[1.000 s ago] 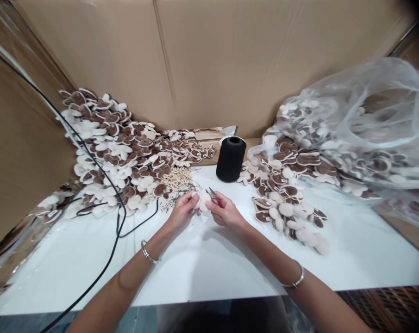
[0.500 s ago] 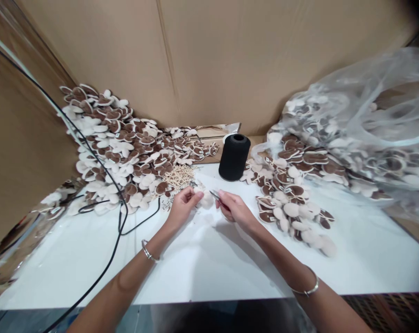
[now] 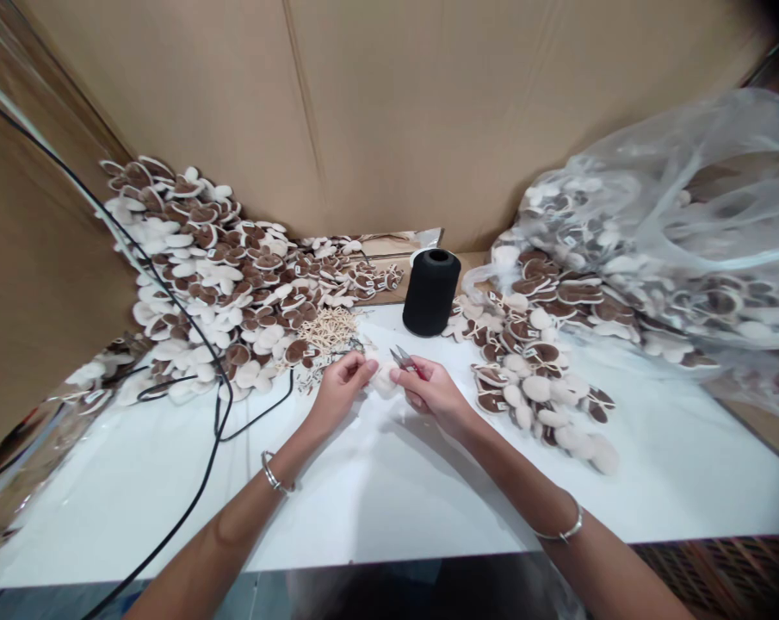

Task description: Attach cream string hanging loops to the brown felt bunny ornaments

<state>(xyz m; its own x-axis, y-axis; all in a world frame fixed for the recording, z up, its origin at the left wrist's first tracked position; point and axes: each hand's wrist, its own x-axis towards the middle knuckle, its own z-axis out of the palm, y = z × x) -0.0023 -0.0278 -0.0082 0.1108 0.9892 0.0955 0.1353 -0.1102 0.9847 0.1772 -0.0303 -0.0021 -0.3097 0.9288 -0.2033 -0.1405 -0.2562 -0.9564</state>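
Between my hands is a small cream-white plush piece (image 3: pixel 382 379), held just above the white tabletop. My left hand (image 3: pixel 345 386) is closed, pinching its left side between thumb and finger. My right hand (image 3: pixel 433 394) holds a small pair of scissors (image 3: pixel 407 362) with red on the handle, blades pointing up and left. The thumb and a finger of that hand also touch the plush piece's right side. Just beyond my left hand lies a heap of short beige cord pieces (image 3: pixel 330 329), with small dark and white scraps near it.
A large pile of brown-and-white plush pieces (image 3: pixel 218 275) rises at the left. A black thread cone (image 3: pixel 431 293) stands at the back. More plush pieces (image 3: pixel 537 387) lie at the right, before a clear plastic bag (image 3: pixel 705 224). A black cable (image 3: pixel 199 495) crosses the left side.
My right hand has moved in to meet the plush piece, its thumb now on it. The scissors have swung to point more upward. The view has shifted slightly.
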